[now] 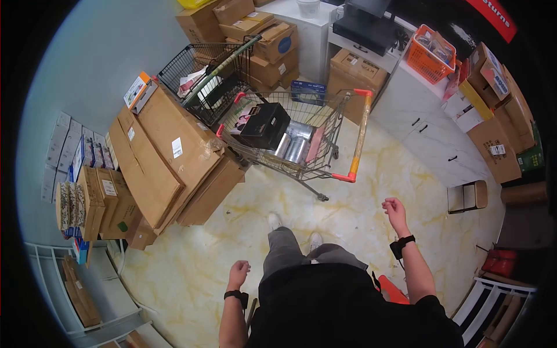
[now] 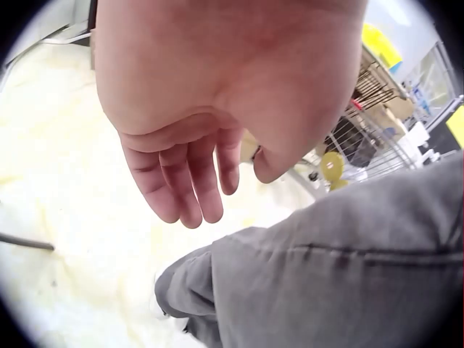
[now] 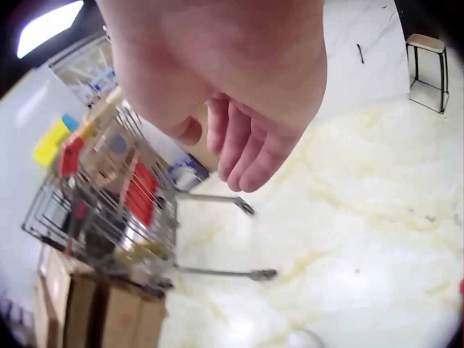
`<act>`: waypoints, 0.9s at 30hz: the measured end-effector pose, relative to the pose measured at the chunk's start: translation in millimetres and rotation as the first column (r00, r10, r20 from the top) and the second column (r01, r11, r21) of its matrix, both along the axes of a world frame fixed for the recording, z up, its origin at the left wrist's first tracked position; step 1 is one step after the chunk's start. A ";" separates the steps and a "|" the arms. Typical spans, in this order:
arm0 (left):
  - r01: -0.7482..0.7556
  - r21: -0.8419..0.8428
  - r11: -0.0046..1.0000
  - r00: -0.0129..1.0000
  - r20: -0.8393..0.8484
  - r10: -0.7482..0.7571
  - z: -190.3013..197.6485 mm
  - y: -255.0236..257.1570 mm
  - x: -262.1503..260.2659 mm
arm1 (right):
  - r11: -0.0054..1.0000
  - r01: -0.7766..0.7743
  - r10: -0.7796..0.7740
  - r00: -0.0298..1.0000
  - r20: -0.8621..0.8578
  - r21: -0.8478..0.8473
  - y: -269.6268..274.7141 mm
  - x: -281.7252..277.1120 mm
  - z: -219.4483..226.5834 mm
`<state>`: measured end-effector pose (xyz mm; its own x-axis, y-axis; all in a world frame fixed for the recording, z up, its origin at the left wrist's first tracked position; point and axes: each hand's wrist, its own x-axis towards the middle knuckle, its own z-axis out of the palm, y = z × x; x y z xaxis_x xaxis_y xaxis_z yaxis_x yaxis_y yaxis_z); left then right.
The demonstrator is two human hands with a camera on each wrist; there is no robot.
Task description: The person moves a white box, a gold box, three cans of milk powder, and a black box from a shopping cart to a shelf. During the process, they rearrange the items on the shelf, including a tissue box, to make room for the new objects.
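Observation:
My left hand (image 1: 238, 274) hangs beside my left leg, fingers loosely bent and holding nothing; the left wrist view shows its palm close to my grey trousers (image 2: 290, 283). Held out to the right over the floor, my right hand (image 1: 397, 217) has relaxed, slightly curled fingers with nothing in them. Nearest ahead is a shopping cart, its orange and red handle (image 1: 362, 136) turned to the right. Inside the cart lie a black box (image 1: 264, 127), shiny wrapped rolls (image 1: 297, 149) and a pink item (image 1: 315, 145). Neither hand touches the cart.
Large flattened cartons (image 1: 168, 156) lean at the left beside a second, dark cart (image 1: 203, 75). Stacked boxes (image 1: 278, 55) stand at the back. On the right are a marble-look cabinet (image 1: 429, 122), an orange basket (image 1: 426, 61) and a small stool (image 1: 473, 197).

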<state>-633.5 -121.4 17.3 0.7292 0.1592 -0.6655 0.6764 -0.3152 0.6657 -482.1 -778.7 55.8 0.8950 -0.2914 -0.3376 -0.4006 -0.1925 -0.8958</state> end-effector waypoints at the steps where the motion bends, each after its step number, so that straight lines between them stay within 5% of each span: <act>1: 0.011 0.001 1.000 0.993 0.118 -0.011 18.1 -0.2 49.5 | 0.999 -0.031 0.032 0.997 0.074 -0.011 12.8 30.8 34.2; 6: 0.282 0.100 0.954 0.858 0.417 -0.298 91.5 -20.6 298.9 | 0.990 -0.111 0.125 0.976 0.177 -0.087 94.0 144.1 142.8; 10: 0.467 0.023 0.884 0.753 0.514 -0.411 122.6 -75.2 468.3 | 0.955 -0.296 0.294 0.941 0.169 -0.010 163.5 235.2 140.2; 14: 0.706 0.048 0.707 0.602 0.485 -0.634 79.1 -130.9 583.9 | 0.874 -0.482 0.482 0.876 -0.025 -0.055 230.2 314.5 100.9; 18: 0.866 0.074 0.495 0.447 0.329 -0.832 -13.0 -177.3 634.7 | 0.777 -0.582 0.550 0.813 -0.193 -0.241 262.7 369.4 -2.5; 21: 0.955 0.237 0.176 0.139 0.164 -0.977 -87.7 -194.9 635.7 | 0.753 -0.574 0.452 0.807 -0.381 -0.322 280.2 385.0 -70.5; 24: 0.935 0.318 0.154 0.148 0.041 -0.988 -145.7 -209.0 627.7 | 0.772 -0.565 0.395 0.785 -0.477 -0.291 291.3 399.4 -123.1; 27: 0.935 0.339 0.101 0.117 -0.026 -0.993 -164.2 -227.6 637.5 | 0.741 -0.597 0.396 0.758 -0.519 -0.307 297.0 417.2 -155.3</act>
<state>4.0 -349.0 -146.9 0.4563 -0.6656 -0.5906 -0.4383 -0.7457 0.5018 -64.9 -481.7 -99.5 0.7637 -0.0451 -0.6440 -0.4241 -0.7872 -0.4478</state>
